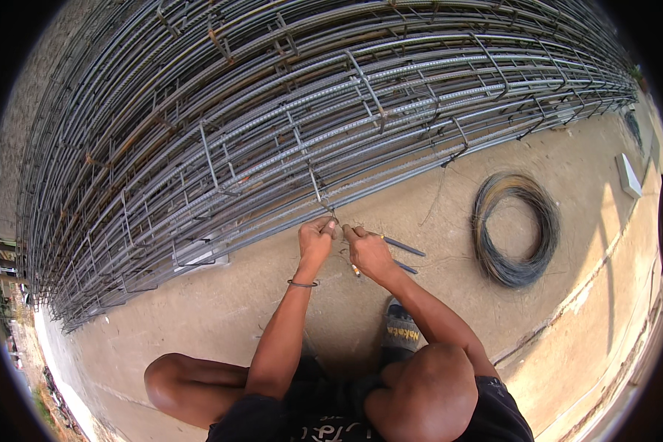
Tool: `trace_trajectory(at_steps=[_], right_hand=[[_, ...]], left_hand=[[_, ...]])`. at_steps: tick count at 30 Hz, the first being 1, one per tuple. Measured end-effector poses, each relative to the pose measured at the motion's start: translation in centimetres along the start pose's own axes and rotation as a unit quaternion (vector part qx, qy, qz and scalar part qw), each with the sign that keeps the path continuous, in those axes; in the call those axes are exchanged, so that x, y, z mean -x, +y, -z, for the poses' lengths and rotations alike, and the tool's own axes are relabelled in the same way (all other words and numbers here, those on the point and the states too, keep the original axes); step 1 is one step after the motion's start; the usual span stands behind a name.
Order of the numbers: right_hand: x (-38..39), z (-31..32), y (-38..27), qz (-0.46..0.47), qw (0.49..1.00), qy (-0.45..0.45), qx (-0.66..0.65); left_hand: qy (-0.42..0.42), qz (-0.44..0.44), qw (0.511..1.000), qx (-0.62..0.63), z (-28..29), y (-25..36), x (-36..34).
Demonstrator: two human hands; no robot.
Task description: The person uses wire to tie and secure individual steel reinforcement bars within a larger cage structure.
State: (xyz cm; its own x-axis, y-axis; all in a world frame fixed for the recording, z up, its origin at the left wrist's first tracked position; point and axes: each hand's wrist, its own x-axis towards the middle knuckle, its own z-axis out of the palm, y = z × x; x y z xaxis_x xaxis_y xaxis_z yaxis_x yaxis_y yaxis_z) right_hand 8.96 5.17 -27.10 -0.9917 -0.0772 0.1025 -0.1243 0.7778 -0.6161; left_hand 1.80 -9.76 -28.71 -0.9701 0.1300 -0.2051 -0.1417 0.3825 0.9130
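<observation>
My left hand [317, 237] is closed in a pinch at the lower corner of a rebar stirrup [316, 184], with a thin binding wire [335, 214] at its fingertips. Close beside it, my right hand [367, 250] also pinches at the wire, fingers curled and knuckles up. The stirrup belongs to the nearest long cage of ribbed steel bars [324, 136]. Two dark tool handles [405, 246] stick out past my right hand on the floor; the tool's head is hidden by the hand. A small orange-and-white piece [356, 271] lies just below that hand.
Several rebar cages are stacked across the far side, with stirrup ends jutting out. To the right, a coil of wire [481, 228] lies on the concrete floor [449, 295]. A pale block [628, 177] sits farther right. My sandalled foot [401, 325] is below my hands.
</observation>
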Motion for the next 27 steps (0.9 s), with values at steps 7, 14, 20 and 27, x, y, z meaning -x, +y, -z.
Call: trace_trajectory(at_steps=[7, 14, 20, 27], right_hand=[[-0.7, -1.5, -0.1, 0.034, 0.991, -0.042, 0.123], [-0.5, -2.9, 0.0, 0.055, 0.991, 0.0, 0.12], [-0.4, -2.4, -0.7, 0.05, 0.995, -0.022, 0.078], [-0.9, -2.2, -0.8, 0.044, 0.994, -0.041, 0.093]], left_hand=[[0.003, 0.021, 0.997, -0.071, 1.6, 4.4, 0.7], [-0.019, 0.205, 0.939, 0.275, 1.2, 4.0, 1.7], [-0.094, 0.237, 0.829, 0.497, 2.2, 1.9, 0.4], [-0.092, 0.159, 0.823, 0.538, 2.0, 1.6, 1.1]])
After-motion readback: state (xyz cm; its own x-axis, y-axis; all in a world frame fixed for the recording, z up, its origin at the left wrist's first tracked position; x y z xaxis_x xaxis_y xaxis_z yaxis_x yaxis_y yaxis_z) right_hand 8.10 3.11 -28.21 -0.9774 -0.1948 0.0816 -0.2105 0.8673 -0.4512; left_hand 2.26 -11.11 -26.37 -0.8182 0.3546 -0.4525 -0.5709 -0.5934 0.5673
